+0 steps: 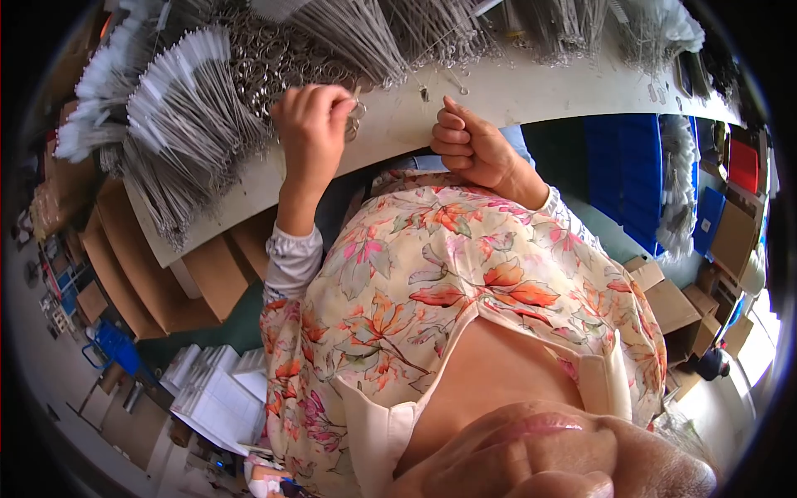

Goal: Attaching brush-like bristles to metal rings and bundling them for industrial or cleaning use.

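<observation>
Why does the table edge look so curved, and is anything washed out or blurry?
Head view: the fisheye lens bends the white table edge; daylight glares at the lower right rim; the left hand and right hand look sharp, while the metal rings blur slightly toward the top.

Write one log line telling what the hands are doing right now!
left hand: pinching metal ring | right hand: closed on thin wire | white table: ring pile, wire bundles
</observation>
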Motion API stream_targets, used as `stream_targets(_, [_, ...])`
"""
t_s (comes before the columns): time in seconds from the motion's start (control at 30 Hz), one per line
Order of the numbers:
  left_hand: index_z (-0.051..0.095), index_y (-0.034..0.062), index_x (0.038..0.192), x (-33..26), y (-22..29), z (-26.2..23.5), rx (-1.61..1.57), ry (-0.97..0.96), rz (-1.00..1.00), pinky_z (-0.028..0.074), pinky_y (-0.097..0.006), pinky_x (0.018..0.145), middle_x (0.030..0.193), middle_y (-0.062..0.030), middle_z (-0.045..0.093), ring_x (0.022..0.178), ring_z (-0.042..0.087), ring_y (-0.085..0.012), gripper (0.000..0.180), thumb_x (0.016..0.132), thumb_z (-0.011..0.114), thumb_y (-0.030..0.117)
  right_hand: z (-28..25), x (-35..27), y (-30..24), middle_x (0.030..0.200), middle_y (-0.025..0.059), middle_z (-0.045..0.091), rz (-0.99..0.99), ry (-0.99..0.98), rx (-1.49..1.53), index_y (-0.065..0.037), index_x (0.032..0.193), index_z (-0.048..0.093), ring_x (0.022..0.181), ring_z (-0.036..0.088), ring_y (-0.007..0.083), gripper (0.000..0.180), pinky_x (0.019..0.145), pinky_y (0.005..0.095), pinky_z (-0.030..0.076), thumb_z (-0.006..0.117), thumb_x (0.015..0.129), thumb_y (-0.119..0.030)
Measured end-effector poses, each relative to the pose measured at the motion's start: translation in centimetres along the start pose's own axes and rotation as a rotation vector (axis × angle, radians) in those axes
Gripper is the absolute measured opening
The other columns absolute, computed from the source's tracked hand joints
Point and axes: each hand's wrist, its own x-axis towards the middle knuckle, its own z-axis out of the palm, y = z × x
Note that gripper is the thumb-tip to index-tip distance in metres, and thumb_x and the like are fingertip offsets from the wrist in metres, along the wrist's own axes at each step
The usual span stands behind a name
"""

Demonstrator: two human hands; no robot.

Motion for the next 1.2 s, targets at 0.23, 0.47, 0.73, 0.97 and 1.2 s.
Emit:
stream_targets(0.23, [0.055,0.0020,0.083,-1.7,3.0,-0.2,-0.732,-0.075,-0.307,0.042,-0.026,0.065,0.076,-0.0047,0.054,0.068,0.050,-0.0140,0.004,0.087,0.056,0.002,-0.3,-0.3,-0.6,0.054,-0.0093,0.024,-0.027,-0.095,0.014,-0.018,0.063,0.039,0.044,0.021,0.0051,0.040,0.037,0.0219,0.016,0.041,0.097,-0.040])
stream_targets(0.47, [0.063,0.0024,0.084,-3.5,3.4,-1.3,-0.470,-0.135,-0.152,0.039,-0.028,0.046,0.072,-0.0082,0.057,0.052,0.050,-0.0170,0.008,0.079,0.068,0.006,5.3,-4.3,-6.0,0.054,-0.0086,0.027,-0.196,-0.083,-0.415,-0.009,0.084,0.050,0.043,0.022,0.0032,0.029,0.038,0.0202,0.019,0.038,0.100,-0.030])
stream_targets(0.73, [0.062,-0.0012,0.086,-4.8,-2.8,-9.0,-0.073,0.337,-0.332,0.042,-0.024,0.055,0.076,-0.0077,0.061,0.062,0.053,-0.0129,0.008,0.086,0.056,0.003,14.6,-2.6,-23.1,0.051,-0.0052,0.033,-0.744,0.211,-1.007,-0.013,0.064,0.044,0.042,0.029,0.0059,0.042,0.041,0.0236,0.023,0.042,0.097,-0.037])
stream_targets(0.97, [0.062,-0.0029,0.088,-3.5,-4.5,-14.9,0.128,0.688,-0.781,0.038,-0.021,0.050,0.073,-0.0036,0.056,0.059,0.047,-0.0077,0.015,0.091,0.054,0.009,19.7,1.0,-42.6,0.062,0.0012,0.051,-0.915,0.641,-2.126,-0.006,0.086,0.063,0.058,0.050,0.0102,0.033,0.055,0.0243,0.039,0.051,0.093,-0.035])
stream_targets(1.2, [0.064,0.0002,0.091,-5.5,-6.7,-16.0,0.293,0.682,-0.911,0.039,-0.020,0.052,0.073,0.0005,0.058,0.061,0.048,-0.0053,0.018,0.091,0.059,0.017,17.6,14.1,-57.6,0.067,0.0062,0.056,-0.906,0.348,-2.449,-0.008,0.093,0.064,0.065,0.055,0.0140,0.035,0.060,0.0281,0.043,0.054,0.089,-0.042])
